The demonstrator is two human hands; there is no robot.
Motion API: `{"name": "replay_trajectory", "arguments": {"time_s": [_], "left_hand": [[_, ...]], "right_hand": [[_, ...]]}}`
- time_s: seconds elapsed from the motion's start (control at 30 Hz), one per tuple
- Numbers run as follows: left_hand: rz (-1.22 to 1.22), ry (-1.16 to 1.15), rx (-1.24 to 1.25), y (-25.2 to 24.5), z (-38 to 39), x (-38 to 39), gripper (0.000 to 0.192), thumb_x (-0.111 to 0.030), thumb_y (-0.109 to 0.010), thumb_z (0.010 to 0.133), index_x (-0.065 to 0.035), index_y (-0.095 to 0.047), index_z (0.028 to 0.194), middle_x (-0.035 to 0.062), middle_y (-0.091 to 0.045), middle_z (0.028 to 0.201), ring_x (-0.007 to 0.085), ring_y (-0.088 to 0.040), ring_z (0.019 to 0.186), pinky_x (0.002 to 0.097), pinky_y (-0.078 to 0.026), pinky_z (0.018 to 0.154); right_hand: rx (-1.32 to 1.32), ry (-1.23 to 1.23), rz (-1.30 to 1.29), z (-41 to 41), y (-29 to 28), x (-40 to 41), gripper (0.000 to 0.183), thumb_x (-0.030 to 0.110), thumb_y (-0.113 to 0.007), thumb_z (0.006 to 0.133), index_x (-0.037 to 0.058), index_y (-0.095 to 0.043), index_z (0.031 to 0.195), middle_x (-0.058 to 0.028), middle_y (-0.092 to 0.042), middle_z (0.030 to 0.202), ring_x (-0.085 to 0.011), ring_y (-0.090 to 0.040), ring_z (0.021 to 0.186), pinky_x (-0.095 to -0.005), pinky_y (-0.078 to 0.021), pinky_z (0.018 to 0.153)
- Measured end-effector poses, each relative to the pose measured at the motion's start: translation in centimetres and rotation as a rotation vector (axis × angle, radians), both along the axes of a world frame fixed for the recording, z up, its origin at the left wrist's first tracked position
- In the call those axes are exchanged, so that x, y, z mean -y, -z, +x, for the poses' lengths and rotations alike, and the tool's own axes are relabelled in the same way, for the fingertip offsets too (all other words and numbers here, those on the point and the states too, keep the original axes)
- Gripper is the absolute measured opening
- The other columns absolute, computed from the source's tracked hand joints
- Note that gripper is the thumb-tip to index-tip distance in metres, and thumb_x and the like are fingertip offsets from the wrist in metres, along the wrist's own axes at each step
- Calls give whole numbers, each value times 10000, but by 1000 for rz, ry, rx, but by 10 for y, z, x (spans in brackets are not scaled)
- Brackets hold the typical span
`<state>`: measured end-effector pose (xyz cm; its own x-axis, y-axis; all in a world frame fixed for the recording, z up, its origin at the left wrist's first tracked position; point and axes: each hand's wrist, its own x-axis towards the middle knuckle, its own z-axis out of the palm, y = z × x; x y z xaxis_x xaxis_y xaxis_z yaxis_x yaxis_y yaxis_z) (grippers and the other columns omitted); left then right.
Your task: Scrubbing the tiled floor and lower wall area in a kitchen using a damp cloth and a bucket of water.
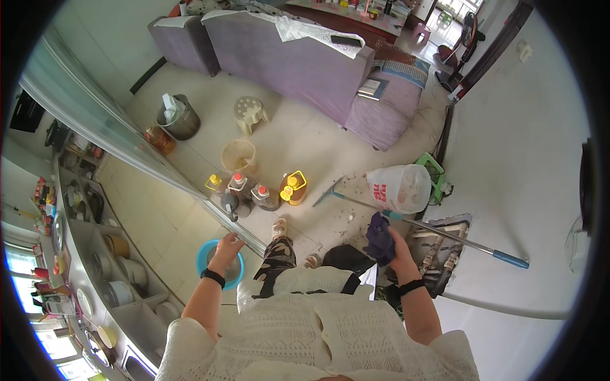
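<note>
My right hand point(402, 252) is closed around a bunched dark purple cloth point(380, 239). Beside it, a floor squeegee point(443, 233) with a metal pole and blue grip leans across the wall, its blade on the littered floor. My left hand point(228, 250) hangs above a blue plastic basin point(204, 271) that has grayish contents; its fingers are bent, and whether they pinch something small is unclear. In front of me stand several large plastic bottles, among them a yellow-capped oil bottle point(294, 188) and a red-capped one point(265, 198).
A white plastic bag point(399, 189) sits by the wall near a recess with exposed pipes point(441, 247). A wastebasket point(238, 155), a plastic stool point(250, 114) and a metal bucket point(183, 121) stand beyond the bottles. A sofa point(290, 66) crosses behind; a sliding-door track point(233, 226) runs left.
</note>
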<state>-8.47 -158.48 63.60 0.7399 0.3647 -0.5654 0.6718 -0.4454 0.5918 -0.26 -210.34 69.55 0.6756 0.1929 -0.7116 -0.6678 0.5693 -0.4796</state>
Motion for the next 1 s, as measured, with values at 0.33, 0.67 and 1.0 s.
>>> {"name": "replay_trajectory", "arguments": {"time_s": [0.33,0.67,1.0], "left_hand": [[-67,59,13,10,41,-25,617,-365,-697,774,-65,-576,1300,203,-617,1237,333,-603,1129,403,-468,971],[-67,39,31,1,89,-90,619,-373,-700,773,-62,-579,1294,189,-623,1237,312,-608,1135,384,-474,970],[-50,-22,54,10,74,-152,613,-340,-712,763,-47,-585,1285,213,-641,1188,331,-609,1128,401,-478,960]], "right_hand": [[-29,-57,146,45,-5,-87,441,366,-461,991,31,-561,1260,-148,-646,1190,-284,-633,1077,-434,-500,978],[-5,-144,42,104,-36,-180,405,328,-433,1010,38,-543,1272,-138,-638,1199,-275,-637,1062,-442,-521,942],[42,-121,55,130,-37,-201,379,312,-450,998,42,-558,1241,-130,-649,1165,-271,-647,1029,-435,-534,919]]}}
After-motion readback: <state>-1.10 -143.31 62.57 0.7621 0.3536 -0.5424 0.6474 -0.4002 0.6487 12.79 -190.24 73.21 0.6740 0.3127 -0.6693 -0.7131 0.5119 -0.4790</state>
